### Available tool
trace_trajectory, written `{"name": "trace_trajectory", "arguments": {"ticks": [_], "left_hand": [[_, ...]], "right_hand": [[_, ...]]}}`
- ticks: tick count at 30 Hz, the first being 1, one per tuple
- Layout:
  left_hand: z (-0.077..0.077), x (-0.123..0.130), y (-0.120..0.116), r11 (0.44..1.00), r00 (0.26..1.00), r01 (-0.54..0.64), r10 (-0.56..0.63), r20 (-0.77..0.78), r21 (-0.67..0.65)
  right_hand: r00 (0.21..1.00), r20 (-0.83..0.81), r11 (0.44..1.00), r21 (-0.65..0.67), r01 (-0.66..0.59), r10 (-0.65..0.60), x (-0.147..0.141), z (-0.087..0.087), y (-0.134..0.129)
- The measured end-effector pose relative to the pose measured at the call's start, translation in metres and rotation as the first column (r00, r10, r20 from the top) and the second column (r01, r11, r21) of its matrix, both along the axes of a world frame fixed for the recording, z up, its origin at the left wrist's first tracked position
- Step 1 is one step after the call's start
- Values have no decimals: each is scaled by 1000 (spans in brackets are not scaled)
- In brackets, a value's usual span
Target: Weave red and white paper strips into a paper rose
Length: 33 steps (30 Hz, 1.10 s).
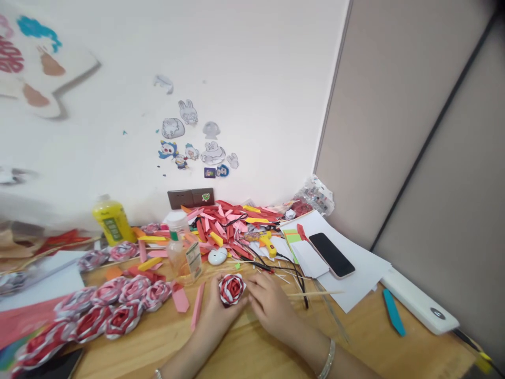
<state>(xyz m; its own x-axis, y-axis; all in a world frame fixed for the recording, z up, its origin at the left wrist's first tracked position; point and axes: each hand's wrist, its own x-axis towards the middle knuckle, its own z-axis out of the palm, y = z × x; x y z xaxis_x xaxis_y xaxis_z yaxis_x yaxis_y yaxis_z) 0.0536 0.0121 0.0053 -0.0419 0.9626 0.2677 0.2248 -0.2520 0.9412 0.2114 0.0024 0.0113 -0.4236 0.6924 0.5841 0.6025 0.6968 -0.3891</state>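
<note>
A red and white paper rose [231, 289] faces up over the wooden table, held at its base by my left hand [216, 310]. At its right edge, the bent fingers of my right hand [272, 302] are closed against the outer petals. Several finished paper roses [124, 318], red-white and pink-white, lie together to the left. Near my left wrist are a pink folded paper strip [198, 306] and a pink paper piece [180, 299]. Just beyond my hands sits a white earbud case [217, 256].
Red, pink and yellow strips [224, 223] pile against the wall. A yellow glue gun [268, 245] with a black cable lies behind my right hand. Around stand a clear bottle [179, 252] and yellow bottle [111, 221]. A phone [331, 254] rests on white paper [353, 295] at right.
</note>
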Motion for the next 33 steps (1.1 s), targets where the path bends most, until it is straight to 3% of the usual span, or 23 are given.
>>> {"name": "trace_trajectory", "arguments": {"ticks": [6, 19, 27, 33], "left_hand": [[7, 0, -7, 997, 997, 69, -68, -21, 36], [0, 1, -4, 993, 994, 104, -101, -49, 64], [-16, -4, 1, 991, 990, 124, -120, -74, 52], [-25, -5, 7, 968, 963, 246, -238, -125, 56]], "right_hand": [[997, -69, 999, 19, -42, 43, -5, -5, 1], [990, -142, 1000, -8, -12, 11, -7, -19, 9], [939, -315, 977, -113, -181, 138, 1, -13, 13], [955, -297, 975, -215, -64, -2, -1, -23, 20]]}}
